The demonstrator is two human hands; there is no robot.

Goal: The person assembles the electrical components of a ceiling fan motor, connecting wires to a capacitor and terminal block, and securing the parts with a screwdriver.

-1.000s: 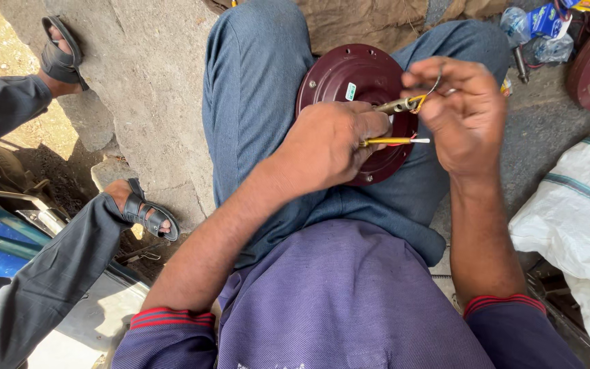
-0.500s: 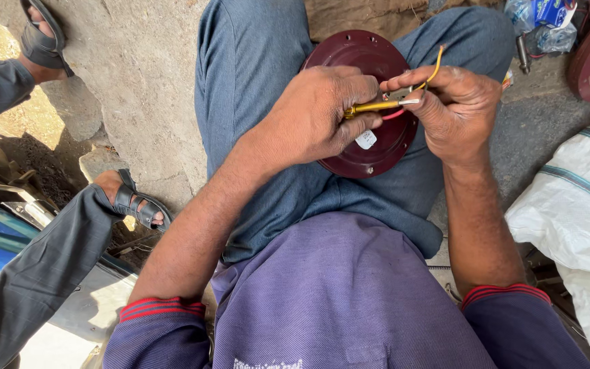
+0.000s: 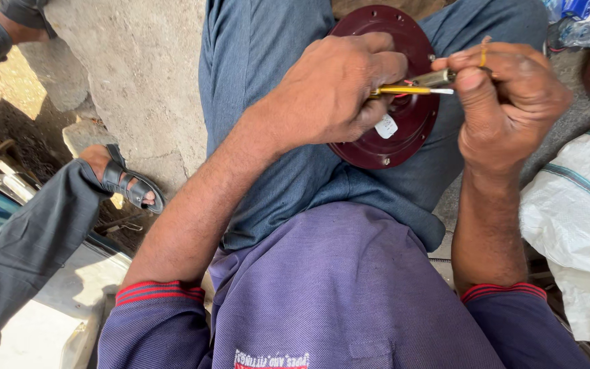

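Our left hand [image 3: 339,85] covers rear of yellow-handled tool [image 3: 411,89]; grip inside fist unseen. Our right hand [image 3: 507,102] hides tool tip and what fingers [image 3: 469,82] pinch. Maroon round plate [image 3: 397,147] partly behind both hands, top cut by frame edge. White tag [image 3: 386,127] too small to tell.

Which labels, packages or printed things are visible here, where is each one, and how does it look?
Small sticker: on the dark red round cover in the lap, under the left hand; white, roughly oval.
Woven sack: right edge, beside the right forearm; white with dark stripes.
Plastic packets: top right corner, on the ground; crumpled, blue and clear.
Printed chest mark: bottom centre, on the purple shirt; white and red.
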